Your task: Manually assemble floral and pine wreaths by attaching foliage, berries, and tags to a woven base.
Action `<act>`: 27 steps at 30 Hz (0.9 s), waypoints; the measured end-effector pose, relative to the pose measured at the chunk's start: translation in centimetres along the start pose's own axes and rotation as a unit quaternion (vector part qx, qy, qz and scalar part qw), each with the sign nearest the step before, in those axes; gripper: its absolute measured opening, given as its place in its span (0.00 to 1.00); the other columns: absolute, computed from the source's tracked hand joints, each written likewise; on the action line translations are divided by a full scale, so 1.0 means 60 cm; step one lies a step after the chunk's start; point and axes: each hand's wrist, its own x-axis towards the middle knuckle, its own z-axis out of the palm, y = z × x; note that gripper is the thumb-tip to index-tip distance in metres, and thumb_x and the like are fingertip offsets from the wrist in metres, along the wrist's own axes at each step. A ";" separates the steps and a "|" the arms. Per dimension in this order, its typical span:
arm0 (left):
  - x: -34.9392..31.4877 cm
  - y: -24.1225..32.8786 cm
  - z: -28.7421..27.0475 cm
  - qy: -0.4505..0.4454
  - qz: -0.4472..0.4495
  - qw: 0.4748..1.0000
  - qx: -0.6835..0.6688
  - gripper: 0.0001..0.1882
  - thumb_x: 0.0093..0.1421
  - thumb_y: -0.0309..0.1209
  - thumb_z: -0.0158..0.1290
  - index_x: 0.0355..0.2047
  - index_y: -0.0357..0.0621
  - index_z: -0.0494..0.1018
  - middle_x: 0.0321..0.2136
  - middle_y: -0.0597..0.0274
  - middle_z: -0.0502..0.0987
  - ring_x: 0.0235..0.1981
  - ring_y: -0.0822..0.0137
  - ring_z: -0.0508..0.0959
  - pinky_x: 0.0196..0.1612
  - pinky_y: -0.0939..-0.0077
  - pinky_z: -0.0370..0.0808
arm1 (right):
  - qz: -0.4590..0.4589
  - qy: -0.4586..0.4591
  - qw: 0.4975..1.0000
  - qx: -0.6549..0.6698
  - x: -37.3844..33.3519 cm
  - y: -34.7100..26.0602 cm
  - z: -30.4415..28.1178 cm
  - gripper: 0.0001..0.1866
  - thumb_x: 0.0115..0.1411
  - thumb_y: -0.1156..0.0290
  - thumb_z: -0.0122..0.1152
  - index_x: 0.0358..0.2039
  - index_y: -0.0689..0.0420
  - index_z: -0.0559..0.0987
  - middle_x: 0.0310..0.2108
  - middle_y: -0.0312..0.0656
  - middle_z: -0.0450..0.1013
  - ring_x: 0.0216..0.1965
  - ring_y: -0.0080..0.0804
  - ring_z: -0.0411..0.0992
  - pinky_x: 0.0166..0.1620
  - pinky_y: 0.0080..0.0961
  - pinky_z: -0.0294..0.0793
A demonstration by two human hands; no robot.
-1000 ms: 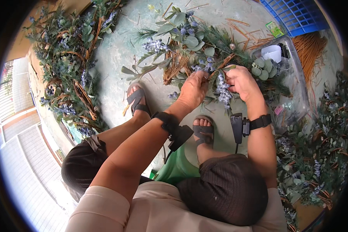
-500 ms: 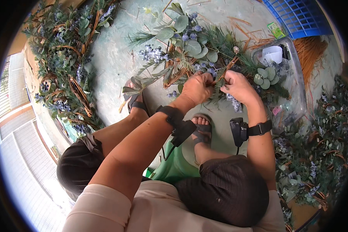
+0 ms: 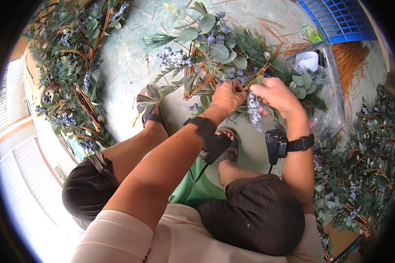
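Observation:
In front of me lies an artificial wreath (image 3: 202, 83) of brown twigs, with green leaves, pine needles and blue berries. My left hand (image 3: 229, 96) is closed on its near edge, fingertips pinching a brown twig. Close beside it, my right hand (image 3: 277, 95) is closed with thumb and fingers pressed together at the base of a pale blue flower sprig (image 3: 254, 113). That sprig hangs down from the fingers and looks slightly blurred. The exact point where it meets the twig is hidden by my fingers.
Finished-looking greenery with blue sprigs (image 3: 70, 83) is heaped at left, with another heap (image 3: 355, 171) at lower right. A clear plastic tray (image 3: 340, 98) stands right of the wreath, near brown sticks (image 3: 354, 61) and a blue basket (image 3: 338, 19). My sandalled feet are just below the wreath.
The flower sprig has moved left and up against my left fingertips, with my right hand turned over at its base. My left hand has shifted slightly right.

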 end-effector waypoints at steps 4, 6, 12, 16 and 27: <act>-0.002 0.001 -0.011 0.027 -0.008 0.999 0.039 0.08 0.42 0.33 0.53 0.22 0.42 0.71 0.20 0.53 0.73 0.23 0.58 0.74 0.30 0.73 0.70 | -0.002 0.022 0.955 0.295 -0.010 0.027 0.011 0.07 0.48 0.73 0.49 0.26 0.63 0.70 0.20 0.42 0.68 0.19 0.32 0.70 0.18 0.26 0.69; -0.004 0.007 -0.008 0.027 0.012 0.999 0.039 0.08 0.42 0.32 0.53 0.22 0.42 0.71 0.19 0.52 0.73 0.22 0.59 0.73 0.29 0.73 0.70 | 0.034 0.099 0.950 0.295 -0.004 0.061 0.023 0.08 0.49 0.75 0.49 0.30 0.63 0.70 0.21 0.43 0.68 0.18 0.33 0.70 0.17 0.26 0.68; -0.012 -0.012 -0.019 -0.014 0.034 0.995 -0.089 0.06 0.42 0.27 0.52 0.22 0.39 0.69 0.17 0.58 0.71 0.19 0.68 0.69 0.26 0.76 0.68 | 0.012 0.157 0.975 0.155 0.020 0.053 0.066 0.09 0.53 0.73 0.47 0.23 0.65 0.72 0.15 0.38 0.65 0.11 0.29 0.65 0.10 0.23 0.64; -0.024 0.004 -0.044 -0.123 -0.051 0.977 -0.167 0.12 0.42 0.22 0.49 0.31 0.38 0.69 0.24 0.72 0.68 0.25 0.77 0.65 0.30 0.83 0.64 | 0.023 0.165 0.969 0.183 0.037 0.068 0.075 0.09 0.52 0.73 0.48 0.22 0.65 0.73 0.14 0.38 0.65 0.11 0.29 0.65 0.11 0.26 0.68; -0.031 0.022 -0.069 -0.157 0.018 0.980 -0.122 0.12 0.51 0.28 0.47 0.34 0.34 0.66 0.29 0.63 0.70 0.33 0.73 0.68 0.41 0.78 0.64 | 0.000 0.205 0.910 0.360 0.034 0.046 0.089 0.09 0.50 0.70 0.51 0.18 0.62 0.72 0.13 0.33 0.62 0.11 0.22 0.59 0.12 0.20 0.59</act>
